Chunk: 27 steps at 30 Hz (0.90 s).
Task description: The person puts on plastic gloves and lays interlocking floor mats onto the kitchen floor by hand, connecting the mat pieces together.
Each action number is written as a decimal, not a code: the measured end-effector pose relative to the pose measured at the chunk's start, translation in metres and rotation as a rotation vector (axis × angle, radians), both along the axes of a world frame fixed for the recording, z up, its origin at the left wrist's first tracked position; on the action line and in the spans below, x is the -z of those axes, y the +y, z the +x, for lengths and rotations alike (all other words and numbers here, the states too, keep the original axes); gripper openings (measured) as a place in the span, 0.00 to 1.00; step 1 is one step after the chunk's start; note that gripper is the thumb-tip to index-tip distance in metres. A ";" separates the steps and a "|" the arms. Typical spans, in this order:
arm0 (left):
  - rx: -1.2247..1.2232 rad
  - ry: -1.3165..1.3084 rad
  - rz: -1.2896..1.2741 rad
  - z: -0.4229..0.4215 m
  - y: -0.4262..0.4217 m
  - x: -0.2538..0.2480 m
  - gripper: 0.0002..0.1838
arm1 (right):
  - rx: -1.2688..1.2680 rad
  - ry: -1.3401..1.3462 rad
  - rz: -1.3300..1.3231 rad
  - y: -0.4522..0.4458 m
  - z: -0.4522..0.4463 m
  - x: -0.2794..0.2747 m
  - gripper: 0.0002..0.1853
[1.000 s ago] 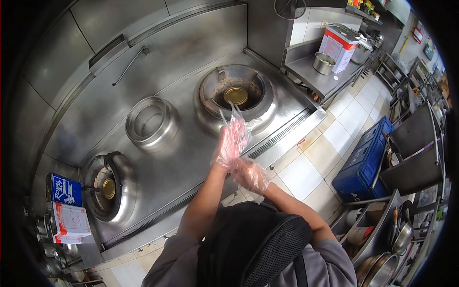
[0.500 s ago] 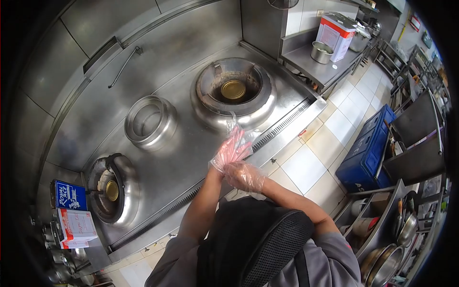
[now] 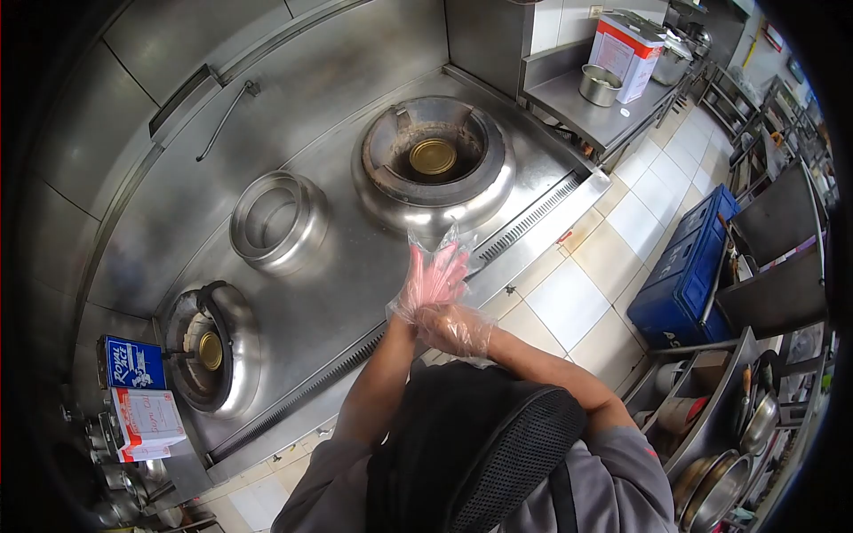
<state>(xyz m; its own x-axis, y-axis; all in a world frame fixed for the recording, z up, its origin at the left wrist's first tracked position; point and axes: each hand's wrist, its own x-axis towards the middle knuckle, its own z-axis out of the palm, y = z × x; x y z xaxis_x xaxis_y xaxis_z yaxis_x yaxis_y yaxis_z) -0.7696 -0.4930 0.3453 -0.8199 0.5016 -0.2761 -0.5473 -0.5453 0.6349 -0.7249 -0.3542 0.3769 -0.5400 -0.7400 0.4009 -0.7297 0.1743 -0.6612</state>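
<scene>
My left hand is raised with its fingers spread, over the front edge of the steel wok range. It wears a clear plastic glove whose loose tips stick out past the fingers; pink, apparently another glove, shows through. My right hand, also in clear plastic, is closed around the left wrist on the glove's cuff. Some of its fingers are hidden. Beyond the hands is a large round wok burner with a gold-coloured metal lid in its middle.
A steel ring and a second burner stand to the left. A blue Royal Ace box is at far left. Right are a blue bin, a shelf with pans, and a counter with a pot and a tin.
My left fingers have spread wider and stand more upright inside the plastic glove. My right hand stays at the left wrist. The view has shifted slightly.
</scene>
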 end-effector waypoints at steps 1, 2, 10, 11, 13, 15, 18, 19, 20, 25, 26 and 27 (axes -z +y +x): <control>-0.013 0.024 -0.056 0.001 0.002 -0.004 0.54 | 0.002 -0.017 -0.003 0.000 0.001 -0.002 0.04; -0.026 0.048 -0.112 0.002 0.003 -0.009 0.53 | 0.003 -0.033 -0.006 0.000 0.003 -0.004 0.04; 0.000 0.107 -0.039 -0.010 0.004 -0.009 0.53 | 0.010 -0.052 0.057 0.005 0.001 -0.007 0.06; 0.007 0.072 -0.012 -0.009 0.005 -0.011 0.54 | 0.006 -0.058 0.046 0.007 -0.001 -0.005 0.06; 0.098 -0.009 0.056 -0.011 0.008 -0.007 0.54 | 0.022 -0.050 0.037 0.010 0.000 -0.006 0.06; 0.154 -0.050 0.094 -0.012 0.011 -0.007 0.55 | 0.067 -0.021 0.035 0.012 0.001 -0.009 0.05; 0.146 0.009 0.039 -0.015 0.025 -0.014 0.54 | 0.088 -0.080 0.040 0.014 0.004 -0.006 0.05; 0.108 0.070 -0.027 -0.015 0.029 -0.022 0.52 | 0.106 -0.070 0.042 0.015 0.005 -0.002 0.04; 0.074 0.133 -0.092 -0.016 0.032 -0.027 0.50 | 0.129 -0.061 0.044 0.015 0.005 0.002 0.03; 0.036 0.192 -0.033 -0.021 0.042 -0.017 0.33 | 0.251 -0.162 -0.067 0.015 0.024 -0.005 0.02; 0.095 0.189 -0.061 -0.018 0.047 -0.020 0.34 | 0.314 -0.124 -0.035 0.014 0.029 -0.009 0.03; 0.153 0.188 -0.088 -0.016 0.051 -0.021 0.35 | 0.368 -0.124 -0.035 0.013 0.033 -0.010 0.03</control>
<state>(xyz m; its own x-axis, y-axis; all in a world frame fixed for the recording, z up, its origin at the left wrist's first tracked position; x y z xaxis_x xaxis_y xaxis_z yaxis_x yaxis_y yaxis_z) -0.7854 -0.4417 0.3666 -0.7773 0.6046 -0.1741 -0.4870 -0.4030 0.7748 -0.6924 -0.3413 0.3872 -0.8127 -0.4750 0.3375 -0.5370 0.3856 -0.7503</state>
